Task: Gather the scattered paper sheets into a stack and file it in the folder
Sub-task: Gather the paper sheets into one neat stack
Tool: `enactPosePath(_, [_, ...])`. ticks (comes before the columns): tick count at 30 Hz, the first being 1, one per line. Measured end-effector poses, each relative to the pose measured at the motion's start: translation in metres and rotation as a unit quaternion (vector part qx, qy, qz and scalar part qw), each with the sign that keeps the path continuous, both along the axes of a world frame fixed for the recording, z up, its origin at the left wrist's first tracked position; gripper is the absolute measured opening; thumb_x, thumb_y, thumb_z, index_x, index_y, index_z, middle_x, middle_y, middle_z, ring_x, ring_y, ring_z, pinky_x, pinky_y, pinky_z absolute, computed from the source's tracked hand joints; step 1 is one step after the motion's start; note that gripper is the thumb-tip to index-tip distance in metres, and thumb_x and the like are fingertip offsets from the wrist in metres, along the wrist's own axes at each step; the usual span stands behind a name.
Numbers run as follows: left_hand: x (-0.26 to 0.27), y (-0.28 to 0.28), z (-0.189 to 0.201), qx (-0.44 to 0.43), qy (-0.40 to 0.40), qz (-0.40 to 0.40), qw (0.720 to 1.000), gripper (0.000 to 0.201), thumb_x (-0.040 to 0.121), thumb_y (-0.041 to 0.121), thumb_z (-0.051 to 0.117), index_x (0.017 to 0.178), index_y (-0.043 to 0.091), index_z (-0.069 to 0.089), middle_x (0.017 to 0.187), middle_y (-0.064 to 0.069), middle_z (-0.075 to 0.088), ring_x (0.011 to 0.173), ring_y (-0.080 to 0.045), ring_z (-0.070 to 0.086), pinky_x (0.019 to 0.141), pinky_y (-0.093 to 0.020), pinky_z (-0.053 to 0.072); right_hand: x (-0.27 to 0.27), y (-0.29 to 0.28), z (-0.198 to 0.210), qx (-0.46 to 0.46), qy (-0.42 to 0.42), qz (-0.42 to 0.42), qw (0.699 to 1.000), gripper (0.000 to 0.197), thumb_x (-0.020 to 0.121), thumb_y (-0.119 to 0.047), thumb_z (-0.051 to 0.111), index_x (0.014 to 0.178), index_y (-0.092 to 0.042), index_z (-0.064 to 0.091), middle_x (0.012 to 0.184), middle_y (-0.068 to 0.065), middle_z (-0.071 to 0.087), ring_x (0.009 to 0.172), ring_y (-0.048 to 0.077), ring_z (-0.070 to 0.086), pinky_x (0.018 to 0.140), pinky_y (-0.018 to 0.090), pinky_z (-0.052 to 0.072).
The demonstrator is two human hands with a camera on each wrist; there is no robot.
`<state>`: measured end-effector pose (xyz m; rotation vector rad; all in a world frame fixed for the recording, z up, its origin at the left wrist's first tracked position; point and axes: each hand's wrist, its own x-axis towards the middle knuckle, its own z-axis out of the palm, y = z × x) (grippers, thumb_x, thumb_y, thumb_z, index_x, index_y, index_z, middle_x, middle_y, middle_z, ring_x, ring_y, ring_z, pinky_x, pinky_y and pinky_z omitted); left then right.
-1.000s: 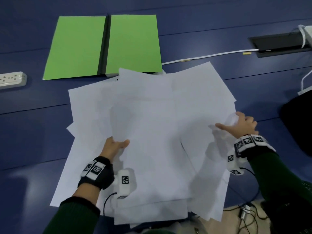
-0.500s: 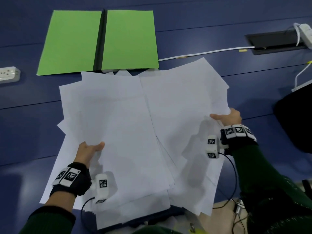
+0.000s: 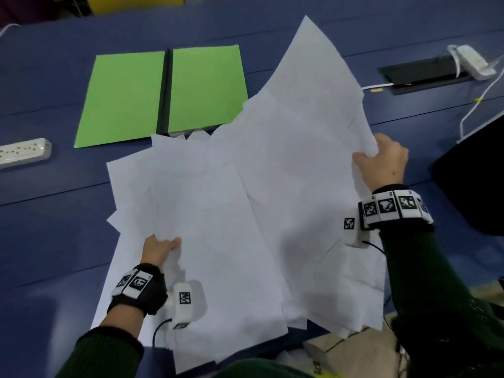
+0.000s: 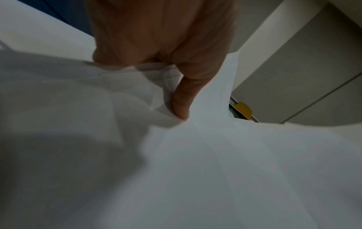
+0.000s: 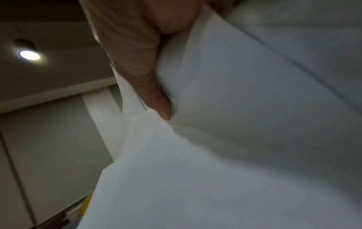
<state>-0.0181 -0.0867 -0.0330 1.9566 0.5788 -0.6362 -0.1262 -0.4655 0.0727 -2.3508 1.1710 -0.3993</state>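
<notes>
In the head view, the loose paper sheets (image 3: 245, 214) are spread fanned over the table's near edge, below the open green folder (image 3: 163, 94); they are pinched by the left hand (image 3: 159, 251) and right hand (image 3: 384, 162) at opposite side edges. In both wrist views, thumbs are seen clamped on buckled paper. Light, limp and slippery handling is expected; firm edge grips are advised.

Bare table (image 3: 54, 227) left; power strip (image 3: 24, 151) beside green folder (image 3: 122, 96).

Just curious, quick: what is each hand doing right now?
Left hand: grips the left edge of the paper sheets.
Right hand: grips the sheets' right edge, raised off the table.
</notes>
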Motion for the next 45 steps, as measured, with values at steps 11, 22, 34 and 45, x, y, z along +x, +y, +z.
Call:
enactPosePath(11, [0.005,0.005,0.000,0.015,-0.016,-0.042,0.999,0.037,0.086,0.000,0.061,0.117,-0.015,0.047,0.114,-0.026,0.057,0.113,-0.037,0.053,0.094,-0.039,0.042,-0.004,0.006,0.059,-0.070,-0.111,0.018,0.991,0.029,0.089,-0.010,0.053,0.116,-0.001,0.059,0.107,0.028,0.064,0.098,0.039,0.058,0.082,0.026,0.032])
enactPosePath(22, [0.006,0.008,0.010,0.019,-0.027,-0.058,0.998,0.038,0.086,-0.007,0.057,0.122,-0.015,0.049,0.125,-0.028,0.055,0.116,-0.037,0.053,0.094,-0.034,0.040,0.025,0.015,0.154,0.009,-0.363,0.059,0.930,0.020,0.072,-0.013,0.063,0.087,-0.026,0.059,0.090,-0.013,0.060,0.069,-0.019,0.056,0.067,0.004,0.044])
enactPosePath(34, [-0.003,0.019,0.006,-0.098,0.042,-0.032,0.994,0.028,0.089,0.001,0.058,0.116,0.001,0.052,0.102,-0.011,0.058,0.090,-0.026,0.053,0.074,-0.031,0.046,0.046,0.022,0.076,0.238,-0.392,-0.053,0.887,0.031,0.074,0.007,0.067,0.103,-0.003,0.058,0.095,0.005,0.061,0.064,-0.005,0.061,0.066,0.016,0.050])
enactPosePath(45, [-0.017,0.030,0.000,-0.246,0.119,0.050,0.961,0.040,0.091,0.016,0.044,0.068,0.011,0.076,0.071,-0.008,0.071,0.060,-0.018,0.068,0.054,-0.020,0.052,-0.014,0.071,-0.087,0.325,-0.125,-0.086,0.933,0.046,0.077,0.010,0.066,0.121,0.011,0.051,0.120,0.021,0.058,0.111,0.030,0.056,0.088,0.031,0.040])
